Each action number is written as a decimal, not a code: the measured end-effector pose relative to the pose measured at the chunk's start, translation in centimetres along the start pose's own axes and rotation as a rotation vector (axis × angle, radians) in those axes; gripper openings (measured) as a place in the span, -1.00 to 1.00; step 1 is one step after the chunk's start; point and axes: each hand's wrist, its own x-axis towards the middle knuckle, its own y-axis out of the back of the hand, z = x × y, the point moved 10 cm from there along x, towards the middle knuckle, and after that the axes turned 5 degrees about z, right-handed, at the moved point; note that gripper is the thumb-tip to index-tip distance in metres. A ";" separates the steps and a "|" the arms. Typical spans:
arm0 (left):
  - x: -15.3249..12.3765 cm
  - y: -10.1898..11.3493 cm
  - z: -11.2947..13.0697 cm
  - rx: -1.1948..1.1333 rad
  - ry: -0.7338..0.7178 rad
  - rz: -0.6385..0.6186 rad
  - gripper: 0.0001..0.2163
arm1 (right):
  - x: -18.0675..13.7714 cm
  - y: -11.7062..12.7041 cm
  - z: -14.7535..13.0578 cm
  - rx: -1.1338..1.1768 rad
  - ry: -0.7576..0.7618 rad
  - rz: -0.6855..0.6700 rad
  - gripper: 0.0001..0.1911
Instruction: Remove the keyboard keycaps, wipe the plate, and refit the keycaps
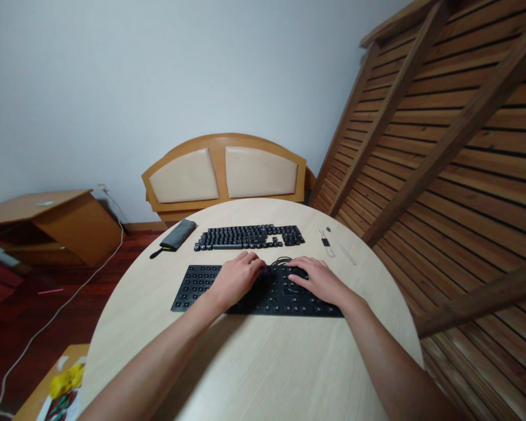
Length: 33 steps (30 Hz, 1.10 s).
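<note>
A black keyboard base (197,286) without its keycaps lies across the table in front of me, its switches bare. Over its middle, my left hand (241,276) has its fingers curled down and pinched together. A small purple patch (266,271) shows at those fingertips; what it belongs to is hidden. My right hand (318,278) rests on the right part of the keyboard, fingers stretched out and thumb apart. Behind the base, the loose black keycaps (232,237) are laid out in keyboard order. A dark cable (283,260) curls at the base's far edge, between my hands.
On the round table (263,362), a grey pouch (178,235) lies at the far left. A wire keycap puller (325,242) and a thin clear stick (345,252) lie at right. A headboard (221,169) stands behind, slatted wood (421,146) leans at right, and a white cord (70,310) crosses the floor.
</note>
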 end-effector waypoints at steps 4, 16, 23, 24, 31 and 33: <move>1.7 -2.0 3.5 -0.032 -0.096 -0.040 -0.82 | 0.0 -0.1 -0.1 0.005 0.001 0.003 -0.67; 1.3 -3.4 3.7 0.073 -0.073 -0.176 -0.82 | -0.1 0.0 -0.1 -0.009 -0.004 0.010 -0.68; 0.5 -3.1 1.4 0.070 0.024 -0.248 -0.76 | -0.1 0.1 -0.2 -0.007 -0.001 0.008 -0.69; 0.3 -3.0 1.0 0.066 0.030 -0.255 -0.75 | -0.1 0.2 -0.2 -0.006 -0.001 0.007 -0.69; -2.2 -2.5 -2.9 0.088 0.095 -0.286 -0.71 | -0.1 0.2 -0.3 0.006 0.007 -0.003 -0.67; -3.2 -2.3 -4.3 0.095 0.124 -0.291 -0.71 | -0.1 0.3 -0.4 0.008 0.005 -0.004 -0.67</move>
